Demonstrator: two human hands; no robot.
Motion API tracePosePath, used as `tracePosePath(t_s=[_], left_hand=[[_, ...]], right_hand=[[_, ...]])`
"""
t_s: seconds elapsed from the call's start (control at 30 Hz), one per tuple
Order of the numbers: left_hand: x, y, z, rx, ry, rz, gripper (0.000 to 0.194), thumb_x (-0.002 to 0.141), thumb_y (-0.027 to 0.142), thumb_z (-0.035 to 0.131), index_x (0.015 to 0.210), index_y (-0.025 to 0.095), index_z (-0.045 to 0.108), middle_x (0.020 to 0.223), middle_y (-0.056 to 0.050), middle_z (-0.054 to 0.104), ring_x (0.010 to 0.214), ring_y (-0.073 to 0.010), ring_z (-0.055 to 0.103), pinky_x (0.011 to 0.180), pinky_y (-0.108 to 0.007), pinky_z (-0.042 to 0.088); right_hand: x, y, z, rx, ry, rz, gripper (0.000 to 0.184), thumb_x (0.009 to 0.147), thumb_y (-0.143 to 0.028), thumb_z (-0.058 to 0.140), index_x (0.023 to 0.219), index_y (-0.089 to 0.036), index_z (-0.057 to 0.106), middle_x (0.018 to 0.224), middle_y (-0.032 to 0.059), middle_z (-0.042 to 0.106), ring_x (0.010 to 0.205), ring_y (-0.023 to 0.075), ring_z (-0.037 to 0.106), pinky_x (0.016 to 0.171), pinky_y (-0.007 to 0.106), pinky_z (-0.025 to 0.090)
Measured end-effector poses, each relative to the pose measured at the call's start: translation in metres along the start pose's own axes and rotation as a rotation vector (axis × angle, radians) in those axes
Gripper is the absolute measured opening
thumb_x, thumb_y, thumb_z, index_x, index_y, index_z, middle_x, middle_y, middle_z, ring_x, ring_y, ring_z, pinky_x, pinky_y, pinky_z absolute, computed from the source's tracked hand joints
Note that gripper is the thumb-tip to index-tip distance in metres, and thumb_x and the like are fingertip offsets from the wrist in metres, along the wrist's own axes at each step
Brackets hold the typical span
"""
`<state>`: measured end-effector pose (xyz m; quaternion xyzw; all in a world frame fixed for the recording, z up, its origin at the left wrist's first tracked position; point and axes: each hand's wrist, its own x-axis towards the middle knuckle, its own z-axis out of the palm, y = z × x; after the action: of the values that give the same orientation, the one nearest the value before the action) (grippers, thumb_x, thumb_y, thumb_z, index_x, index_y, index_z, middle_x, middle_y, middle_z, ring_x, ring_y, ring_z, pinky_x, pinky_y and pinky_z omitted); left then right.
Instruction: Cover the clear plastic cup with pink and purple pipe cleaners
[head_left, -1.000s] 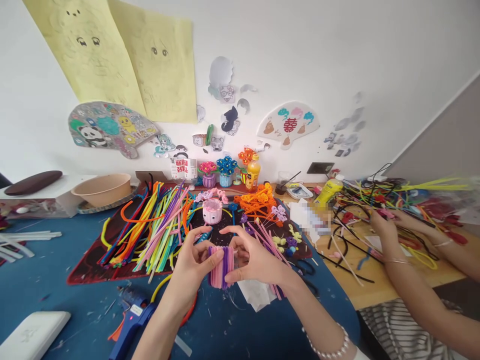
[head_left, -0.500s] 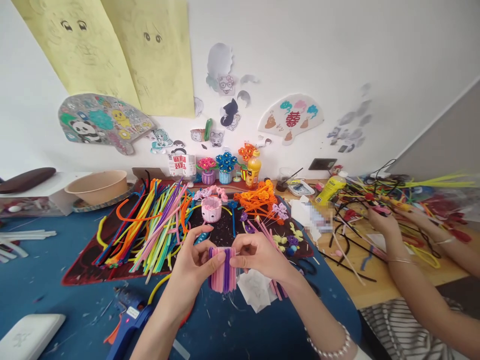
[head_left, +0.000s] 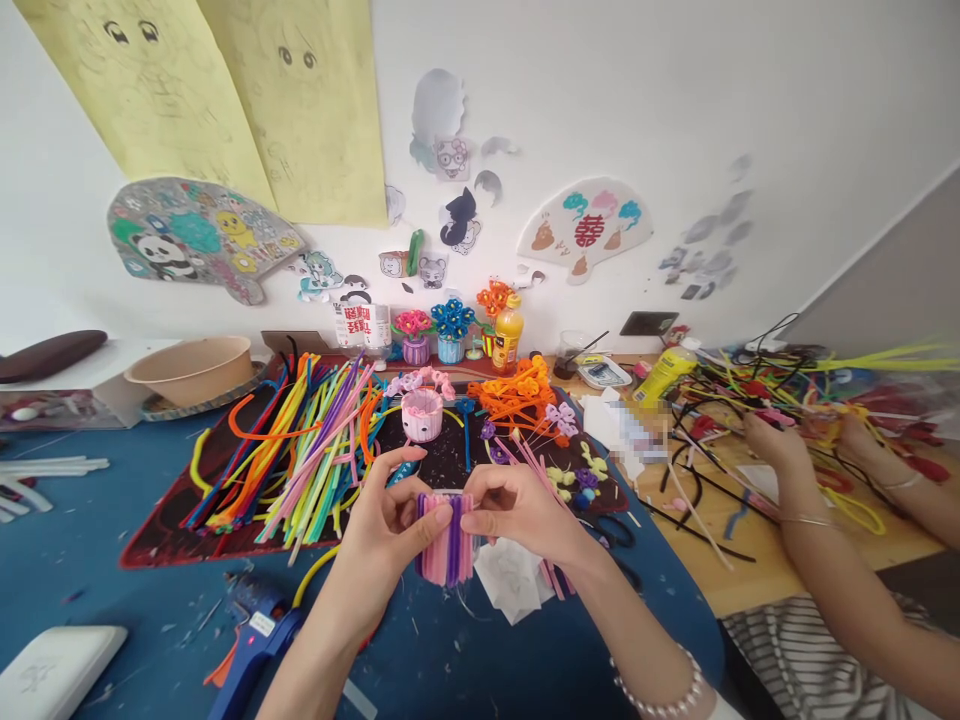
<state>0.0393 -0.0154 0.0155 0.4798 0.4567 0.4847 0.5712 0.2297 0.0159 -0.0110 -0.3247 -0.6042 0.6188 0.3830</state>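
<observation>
One striped pink-and-purple piece [head_left: 444, 562], probably light, soft and easily crushed, so best held gently near its upper edge, is pinched there by the fingers of the left hand [head_left: 394, 522] and right hand [head_left: 519, 512] above the blue tabletop [head_left: 435, 672], with a small pink cup [head_left: 422, 418] beyond.

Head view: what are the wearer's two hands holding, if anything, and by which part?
A striped pink-and-purple piece, held near its top: the left hand at its upper left and front, the right hand at its upper right.
</observation>
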Motion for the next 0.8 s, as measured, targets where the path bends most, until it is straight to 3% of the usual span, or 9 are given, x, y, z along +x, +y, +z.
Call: tracePosePath(t_s=[0.13, 0.37, 0.57, 0.67, 0.73, 0.8], left_hand=[[0.001, -0.002, -0.001, 0.001, -0.010, 0.004, 0.062, 0.073, 0.042, 0.081, 0.121, 0.025, 0.045, 0.069, 0.006, 0.058, 0.061, -0.0118, 0.049, 0.058, -0.023, 0.034], [0.000, -0.003, 0.003, -0.021, 0.006, -0.007, 0.062, 0.072, 0.042, 0.083, 0.119, 0.024, 0.047, 0.069, 0.006, 0.059, 0.060, -0.0108, 0.048, 0.058, -0.022, 0.035], [0.002, -0.005, 0.007, -0.104, 0.035, -0.031, 0.063, 0.068, 0.040, 0.085, 0.117, 0.024, 0.049, 0.069, 0.006, 0.062, 0.060, -0.0107, 0.053, 0.058, -0.022, 0.038], [0.005, -0.006, 0.008, -0.147, 0.055, -0.047, 0.064, 0.065, 0.039, 0.087, 0.115, 0.024, 0.050, 0.070, 0.005, 0.065, 0.061, -0.0113, 0.056, 0.059, -0.022, 0.040], [0.006, -0.006, 0.009, -0.154, 0.063, -0.051, 0.066, 0.063, 0.039, 0.088, 0.115, 0.023, 0.051, 0.070, 0.005, 0.065, 0.061, -0.0110, 0.056, 0.057, -0.021, 0.039], [0.005, -0.006, 0.010, -0.154, 0.062, -0.051, 0.067, 0.062, 0.038, 0.089, 0.115, 0.022, 0.051, 0.070, 0.006, 0.064, 0.060, -0.0104, 0.054, 0.056, -0.021, 0.038]], right_hand=[[0.000, 0.001, -0.002, 0.031, -0.025, 0.007, 0.039, 0.070, -0.050, 0.086, 0.076, -0.017, 0.067, 0.076, -0.0018, 0.056, 0.057, 0.0100, 0.050, 0.054, 0.026, 0.046], [-0.002, 0.000, 0.000, -0.018, 0.037, 0.007, 0.042, 0.071, -0.053, 0.083, 0.073, -0.016, 0.065, 0.072, -0.0027, 0.053, 0.054, 0.0084, 0.046, 0.051, 0.025, 0.035], [-0.003, -0.003, -0.003, 0.025, 0.020, -0.021, 0.044, 0.081, -0.060, 0.072, 0.079, -0.016, 0.068, 0.076, -0.0004, 0.056, 0.056, 0.0101, 0.049, 0.053, 0.025, 0.040], [-0.006, 0.001, -0.004, -0.035, 0.013, 0.013, 0.048, 0.065, -0.053, 0.087, 0.092, -0.018, 0.070, 0.076, -0.0027, 0.054, 0.061, 0.0104, 0.046, 0.055, 0.024, 0.038], [-0.008, 0.004, -0.004, -0.057, 0.001, 0.063, 0.053, 0.054, -0.047, 0.094, 0.089, -0.018, 0.068, 0.074, -0.0040, 0.053, 0.063, 0.0107, 0.045, 0.056, 0.023, 0.037], [-0.010, 0.006, -0.003, -0.040, 0.007, 0.093, 0.051, 0.052, -0.046, 0.095, 0.081, -0.018, 0.064, 0.073, -0.0044, 0.053, 0.064, 0.0112, 0.046, 0.057, 0.023, 0.038]])
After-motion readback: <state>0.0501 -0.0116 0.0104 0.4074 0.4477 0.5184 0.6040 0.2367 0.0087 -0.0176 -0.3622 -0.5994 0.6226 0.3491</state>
